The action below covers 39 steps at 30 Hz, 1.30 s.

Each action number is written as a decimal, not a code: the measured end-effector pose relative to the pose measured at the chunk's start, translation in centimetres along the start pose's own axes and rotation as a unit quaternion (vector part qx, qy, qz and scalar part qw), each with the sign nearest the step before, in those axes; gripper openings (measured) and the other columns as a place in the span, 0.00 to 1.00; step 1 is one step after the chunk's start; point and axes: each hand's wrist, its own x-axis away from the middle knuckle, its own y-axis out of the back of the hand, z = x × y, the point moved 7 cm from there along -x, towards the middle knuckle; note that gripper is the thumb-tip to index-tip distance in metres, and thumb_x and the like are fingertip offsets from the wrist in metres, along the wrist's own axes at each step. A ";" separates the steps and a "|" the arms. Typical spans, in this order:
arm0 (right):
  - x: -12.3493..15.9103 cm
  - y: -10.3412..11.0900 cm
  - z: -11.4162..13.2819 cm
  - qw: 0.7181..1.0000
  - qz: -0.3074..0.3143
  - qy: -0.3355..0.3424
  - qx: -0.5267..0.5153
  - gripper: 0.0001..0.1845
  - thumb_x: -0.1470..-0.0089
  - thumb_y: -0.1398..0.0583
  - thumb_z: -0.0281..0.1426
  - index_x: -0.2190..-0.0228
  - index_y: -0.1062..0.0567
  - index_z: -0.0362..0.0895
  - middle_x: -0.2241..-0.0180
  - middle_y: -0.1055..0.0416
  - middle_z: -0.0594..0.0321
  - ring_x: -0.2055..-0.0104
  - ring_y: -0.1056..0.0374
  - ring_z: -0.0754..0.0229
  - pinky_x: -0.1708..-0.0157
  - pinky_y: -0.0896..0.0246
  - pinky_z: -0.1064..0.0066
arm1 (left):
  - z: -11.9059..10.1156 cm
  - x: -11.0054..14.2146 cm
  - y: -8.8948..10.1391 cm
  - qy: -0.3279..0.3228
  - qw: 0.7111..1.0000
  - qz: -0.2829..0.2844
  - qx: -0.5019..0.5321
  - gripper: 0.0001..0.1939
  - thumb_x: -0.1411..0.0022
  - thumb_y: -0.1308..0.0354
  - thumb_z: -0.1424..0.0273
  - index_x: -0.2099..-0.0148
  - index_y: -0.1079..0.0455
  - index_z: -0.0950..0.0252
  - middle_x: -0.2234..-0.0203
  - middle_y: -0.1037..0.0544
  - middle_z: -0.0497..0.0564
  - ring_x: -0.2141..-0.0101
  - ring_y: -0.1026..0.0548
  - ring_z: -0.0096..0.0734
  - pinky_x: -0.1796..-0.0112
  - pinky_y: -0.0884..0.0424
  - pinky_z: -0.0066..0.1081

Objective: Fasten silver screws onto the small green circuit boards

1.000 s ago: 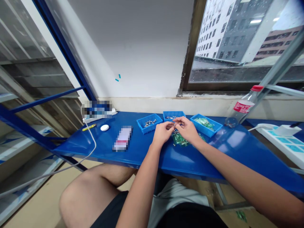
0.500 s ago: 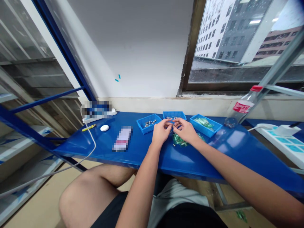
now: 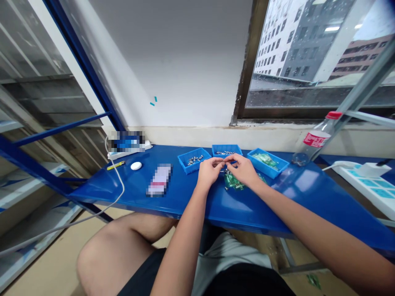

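My left hand (image 3: 211, 169) and my right hand (image 3: 241, 167) meet fingertip to fingertip above the blue table (image 3: 185, 197). Both are closed in a pinch, and whatever sits between the fingers is too small and hidden to make out. Below and beside my right hand lies a pile of small green pieces with metal ends (image 3: 234, 181). Just behind the hands stands a blue bin with small metal parts (image 3: 226, 147). To the left is a second blue bin (image 3: 187, 169), also with small metal parts. On the right, a third blue bin (image 3: 279, 172) contains pale green pieces.
A clear bottle with a red cap (image 3: 316, 139) stands at the back right, near a white power strip (image 3: 370, 181). Leftward lie a blurred flat item (image 3: 159, 181), a white oval object (image 3: 135, 165), a yellow tool (image 3: 116, 165) and a cable (image 3: 121, 193) over the edge.
My fingertips have drawn closer together and now touch, with the fingers straighter and tighter. The bins, the pile and the other objects stay where they were.
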 end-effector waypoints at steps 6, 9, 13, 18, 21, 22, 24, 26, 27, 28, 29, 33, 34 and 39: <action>0.1 -0.3 -1.0 0.998 0.001 -0.053 -0.035 0.10 0.44 0.36 0.36 0.61 0.21 0.45 0.63 0.20 0.57 0.62 0.23 0.54 0.62 0.24 0.63 | 0.6 -0.1 0.0 0.004 1.000 -0.016 -0.006 0.05 0.39 0.35 0.76 0.60 0.20 0.65 0.64 0.14 0.55 0.62 0.15 0.37 0.54 0.19 0.37; 0.1 -0.5 -1.3 0.997 0.007 -0.054 -0.049 0.10 0.46 0.35 0.34 0.61 0.22 0.45 0.64 0.20 0.58 0.63 0.23 0.55 0.62 0.24 0.64 | 0.5 -0.1 0.1 0.002 1.000 -0.022 0.018 0.11 0.41 0.36 0.81 0.56 0.22 0.66 0.63 0.14 0.55 0.60 0.15 0.36 0.54 0.19 0.36; 0.0 -0.7 -1.4 0.998 0.016 -0.049 -0.044 0.13 0.49 0.37 0.30 0.59 0.22 0.44 0.65 0.22 0.59 0.65 0.25 0.58 0.64 0.25 0.66 | 0.0 0.0 0.2 -0.003 0.999 -0.021 0.035 0.15 0.40 0.38 0.82 0.52 0.24 0.65 0.60 0.14 0.56 0.58 0.15 0.36 0.53 0.19 0.36; 0.0 -0.2 -0.5 1.000 -0.005 -0.024 0.011 0.11 0.48 0.39 0.30 0.62 0.20 0.45 0.65 0.22 0.59 0.66 0.26 0.58 0.65 0.26 0.66 | -0.4 0.2 0.7 -0.011 0.998 -0.051 -0.024 0.08 0.36 0.36 0.69 0.54 0.21 0.64 0.63 0.14 0.55 0.62 0.15 0.38 0.58 0.19 0.34; 0.1 0.0 -0.5 0.999 -0.011 -0.046 -0.020 0.09 0.48 0.38 0.31 0.63 0.21 0.44 0.66 0.21 0.59 0.67 0.26 0.57 0.66 0.26 0.67 | -0.6 0.3 0.3 -0.013 0.998 -0.023 -0.062 0.13 0.32 0.39 0.60 0.58 0.19 0.63 0.66 0.14 0.53 0.64 0.16 0.39 0.61 0.20 0.33; 0.1 -0.1 -0.6 0.998 -0.006 -0.055 -0.042 0.10 0.48 0.38 0.31 0.63 0.21 0.44 0.66 0.21 0.59 0.67 0.25 0.57 0.67 0.26 0.67 | -0.7 0.3 0.2 -0.015 0.997 -0.007 -0.070 0.14 0.32 0.40 0.59 0.58 0.18 0.62 0.66 0.14 0.53 0.64 0.16 0.39 0.61 0.20 0.33; 0.1 -0.3 -0.9 0.995 0.006 -0.064 -0.076 0.11 0.48 0.38 0.31 0.61 0.22 0.44 0.64 0.20 0.59 0.65 0.24 0.56 0.66 0.25 0.67 | -0.8 0.3 -0.1 -0.017 0.997 0.011 -0.080 0.12 0.32 0.39 0.61 0.56 0.17 0.61 0.64 0.14 0.52 0.63 0.15 0.40 0.59 0.20 0.33; 0.1 -0.4 -1.2 0.995 0.013 -0.061 -0.079 0.11 0.47 0.38 0.32 0.61 0.21 0.44 0.61 0.20 0.58 0.63 0.23 0.56 0.62 0.24 0.65 | -0.7 0.2 0.0 -0.016 0.996 0.008 -0.082 0.10 0.33 0.39 0.66 0.55 0.17 0.61 0.62 0.14 0.52 0.61 0.15 0.39 0.56 0.20 0.34; 0.0 -0.5 -1.4 0.995 0.017 -0.059 -0.075 0.11 0.47 0.39 0.32 0.61 0.21 0.45 0.60 0.20 0.58 0.62 0.22 0.55 0.61 0.24 0.64 | -0.6 0.2 0.1 -0.013 0.997 0.000 -0.080 0.09 0.34 0.39 0.68 0.55 0.17 0.61 0.62 0.14 0.52 0.61 0.15 0.39 0.55 0.20 0.34; 0.0 -0.6 -1.6 0.995 0.018 -0.060 -0.072 0.10 0.46 0.39 0.32 0.62 0.21 0.45 0.60 0.20 0.58 0.62 0.22 0.55 0.60 0.24 0.63 | -0.5 0.1 0.2 -0.007 0.997 -0.009 -0.077 0.09 0.34 0.38 0.70 0.55 0.17 0.62 0.62 0.14 0.53 0.61 0.15 0.39 0.55 0.20 0.35; 0.0 -0.6 -1.8 0.995 0.018 -0.064 -0.071 0.09 0.45 0.39 0.33 0.62 0.21 0.45 0.60 0.19 0.58 0.62 0.22 0.55 0.60 0.24 0.63 | -0.2 0.1 0.3 -0.001 0.997 -0.016 -0.073 0.08 0.35 0.37 0.70 0.56 0.18 0.63 0.62 0.14 0.54 0.61 0.15 0.40 0.55 0.19 0.35; -0.1 -0.6 -2.5 0.994 0.004 -0.077 -0.079 0.10 0.45 0.35 0.37 0.61 0.23 0.45 0.63 0.20 0.58 0.61 0.23 0.54 0.60 0.24 0.62 | 0.5 0.0 0.3 0.016 0.998 -0.026 -0.058 0.07 0.38 0.35 0.72 0.58 0.18 0.65 0.64 0.14 0.55 0.62 0.15 0.40 0.55 0.19 0.37; -0.1 -0.6 -2.5 0.994 0.003 -0.077 -0.077 0.11 0.45 0.35 0.37 0.61 0.23 0.45 0.63 0.20 0.58 0.61 0.23 0.54 0.60 0.24 0.62 | 0.6 -0.1 0.3 0.016 0.998 -0.024 -0.054 0.07 0.38 0.35 0.73 0.57 0.18 0.65 0.63 0.14 0.55 0.61 0.15 0.39 0.55 0.19 0.37; -0.1 -0.6 -2.4 0.994 0.005 -0.074 -0.079 0.11 0.47 0.34 0.36 0.62 0.23 0.44 0.63 0.21 0.57 0.62 0.24 0.56 0.60 0.25 0.64 | 0.8 -0.2 0.2 0.009 0.999 -0.023 -0.032 0.10 0.39 0.37 0.76 0.55 0.18 0.66 0.60 0.14 0.55 0.59 0.15 0.37 0.52 0.19 0.35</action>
